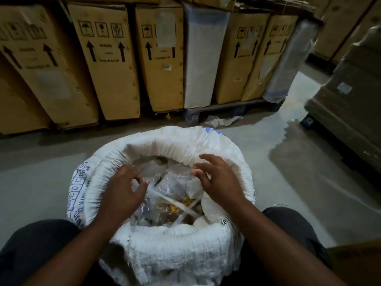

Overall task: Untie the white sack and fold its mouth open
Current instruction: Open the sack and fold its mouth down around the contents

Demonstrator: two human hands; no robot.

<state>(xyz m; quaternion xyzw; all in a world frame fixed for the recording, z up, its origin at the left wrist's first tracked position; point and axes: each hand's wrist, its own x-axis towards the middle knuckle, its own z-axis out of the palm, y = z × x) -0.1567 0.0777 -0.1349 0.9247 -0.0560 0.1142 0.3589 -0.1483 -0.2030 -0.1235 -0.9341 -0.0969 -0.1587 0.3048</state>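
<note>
Standing on the floor (51,166) between the person's knees, the white sack (171,248) already has its mouth rolled down into a thick cuff all the way round, so the folding looks largely done. Both hands are over the opening, above the clear plastic packets (165,178) inside.

The left hand (121,193) sits at the left side of the mouth with its fingers curled and pinched on a white strip (162,198), apparently the loose tie. That strip runs from the left fingertips down and to the right, toward the near-right part of the cuff, where it crosses other white strands. Its long axis is thus a diagonal leading away from the left hand and passing under the right wrist.

The right hand (218,180) hovers with fingers spread and slack, grasping nothing that can be seen; its fingertips lie just beside the far-right inner edge of the cuff.

By this reading the left hand is the one already on the tie, and pulling it clear would call for a draw up and to the left, along the strip. The right hand is nearer the far rim, should that edge need more turning down.
</note>
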